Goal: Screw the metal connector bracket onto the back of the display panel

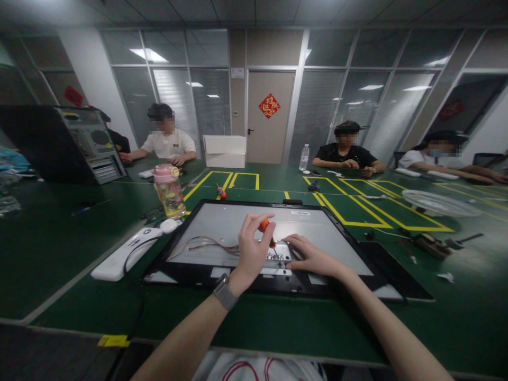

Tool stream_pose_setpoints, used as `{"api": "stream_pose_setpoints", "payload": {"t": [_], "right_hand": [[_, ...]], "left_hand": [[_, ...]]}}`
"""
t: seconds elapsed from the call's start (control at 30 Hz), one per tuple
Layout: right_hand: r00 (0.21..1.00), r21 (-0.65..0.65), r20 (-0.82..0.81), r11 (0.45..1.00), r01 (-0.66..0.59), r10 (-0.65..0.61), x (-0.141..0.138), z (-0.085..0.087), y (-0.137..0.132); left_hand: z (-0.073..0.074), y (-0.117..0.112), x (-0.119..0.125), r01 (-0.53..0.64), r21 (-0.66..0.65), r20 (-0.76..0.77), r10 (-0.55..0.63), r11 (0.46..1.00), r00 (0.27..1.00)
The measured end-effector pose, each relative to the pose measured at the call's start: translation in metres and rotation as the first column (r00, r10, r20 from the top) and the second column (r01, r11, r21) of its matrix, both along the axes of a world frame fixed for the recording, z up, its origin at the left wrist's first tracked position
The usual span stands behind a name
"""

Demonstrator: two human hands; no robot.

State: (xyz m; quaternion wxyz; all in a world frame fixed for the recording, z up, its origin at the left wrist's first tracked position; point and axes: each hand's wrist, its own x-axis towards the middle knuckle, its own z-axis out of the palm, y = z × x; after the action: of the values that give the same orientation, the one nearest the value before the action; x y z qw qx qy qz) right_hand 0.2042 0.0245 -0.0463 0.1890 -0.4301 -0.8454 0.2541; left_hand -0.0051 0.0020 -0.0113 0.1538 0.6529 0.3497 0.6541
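My left hand (254,246) is closed around the handle of an orange and black screwdriver (265,226). Its tip points down at a small metal bracket (283,251) on the back of a flat display panel (222,217), which lies on the table. My right hand (311,257) rests at the bracket's right side, thumb and fingers apart. Whether a small part sits under those fingertips cannot be made out. Thin coloured wires (210,244) run across the panel to the left of my left hand.
A white power strip (125,255) and a pink-lidded bottle (170,193) stand left of the panel. At far left is an opened computer case (87,143). A dark flat device (397,270) and a tool (431,246) lie right. Several people sit across the table (278,328).
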Motion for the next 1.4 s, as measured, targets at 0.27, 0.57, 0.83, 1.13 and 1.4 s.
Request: {"api": "stream_pose_setpoints", "payload": {"t": [0.27, 0.57, 0.83, 1.13, 1.4], "right_hand": [[1.0, -0.006, 0.006, 1.0, 0.006, -0.006, -0.0016, 0.0019, 0.0002], [1.0, -0.002, -0.005, 1.0, 0.004, -0.004, -0.0014, 0.0011, -0.0002], [1.0, 0.003, -0.003, 1.0, 0.001, -0.001, -0.0004, -0.0014, 0.0016], [1.0, -0.001, -0.008, 1.0, 0.001, -0.001, 0.0002, -0.001, 0.0012], [1.0, 0.005, -0.009, 1.0, -0.009, 0.009, 0.0011, -0.0029, 0.0027]], "left_hand": [[-0.0035, 0.0001, -0.001, 0.11, -0.025, 0.027, -0.109, 0.994, 0.994], [-0.0006, 0.0011, 0.0011, -0.009, 0.031, -0.003, 0.009, 0.999, 1.0], [-0.0049, 0.001, -0.0013, 0.066, -0.002, 0.033, -0.066, 0.998, 0.997], [-0.0004, 0.0023, 0.0, 0.016, -0.025, -0.008, -0.016, 1.0, 1.0], [-0.0026, 0.0009, 0.0007, 0.017, 0.01, -0.011, -0.017, 1.0, 1.0]]}}
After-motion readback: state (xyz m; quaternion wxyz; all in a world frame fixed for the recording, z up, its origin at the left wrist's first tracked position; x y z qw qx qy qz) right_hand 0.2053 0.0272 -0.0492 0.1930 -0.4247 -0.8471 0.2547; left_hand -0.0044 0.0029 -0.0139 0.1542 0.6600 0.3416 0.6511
